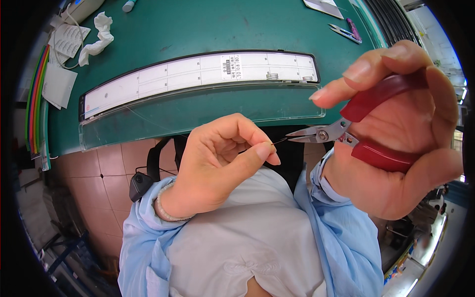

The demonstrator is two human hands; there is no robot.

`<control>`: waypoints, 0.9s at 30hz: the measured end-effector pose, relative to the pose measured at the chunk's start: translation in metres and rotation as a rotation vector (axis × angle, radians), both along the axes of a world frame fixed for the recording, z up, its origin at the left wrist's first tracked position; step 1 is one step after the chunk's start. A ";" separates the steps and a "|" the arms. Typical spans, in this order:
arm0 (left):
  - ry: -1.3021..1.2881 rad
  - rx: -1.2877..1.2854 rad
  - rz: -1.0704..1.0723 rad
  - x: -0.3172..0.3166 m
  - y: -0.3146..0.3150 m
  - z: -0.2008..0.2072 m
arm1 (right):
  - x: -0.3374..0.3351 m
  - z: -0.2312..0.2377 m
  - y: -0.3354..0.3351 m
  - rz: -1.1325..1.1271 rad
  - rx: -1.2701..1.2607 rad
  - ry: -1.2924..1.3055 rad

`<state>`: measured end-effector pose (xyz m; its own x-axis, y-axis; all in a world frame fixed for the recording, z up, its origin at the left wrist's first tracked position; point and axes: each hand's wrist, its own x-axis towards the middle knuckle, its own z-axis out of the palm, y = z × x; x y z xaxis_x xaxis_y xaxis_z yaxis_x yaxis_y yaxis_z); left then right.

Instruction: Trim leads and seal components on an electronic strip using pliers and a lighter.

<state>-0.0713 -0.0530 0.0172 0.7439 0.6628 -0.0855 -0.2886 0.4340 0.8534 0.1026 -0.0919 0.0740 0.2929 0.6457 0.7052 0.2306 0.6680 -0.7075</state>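
Note:
My left hand is closed, thumb and forefinger pinching a thin dark wire-like piece in front of my chest. Its tip sticks out to the right, and its exact kind is too small to make out. Red-handled pliers lie in my right hand, the thumb and fingers curled round the two handles. Their pointed jaws are slightly parted and reach the end of the dark piece; whether they grip it I cannot tell. A fine clear line runs from the long case toward my left hand.
A long flat case with a white ruled panel lies on the green table, its clear lid along the near edge. Small thread snips lie at the far right. Crumpled tissue and papers are at the left.

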 end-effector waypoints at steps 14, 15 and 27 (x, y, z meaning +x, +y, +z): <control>-0.026 0.119 -0.031 -0.005 0.003 -0.010 | 0.019 0.000 -0.001 0.364 0.075 -0.033; -0.025 0.119 -0.031 -0.005 0.004 -0.009 | 0.025 0.001 -0.001 0.364 0.075 -0.032; 0.764 1.515 0.485 0.027 0.024 -0.012 | 0.095 -0.030 0.043 -0.429 0.101 -0.054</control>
<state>-0.0440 -0.0288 0.0054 0.5653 0.6110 0.5542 0.4803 -0.7900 0.3811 0.1979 -0.0492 0.0443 0.4808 0.4010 0.7798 0.5369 0.5685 -0.6233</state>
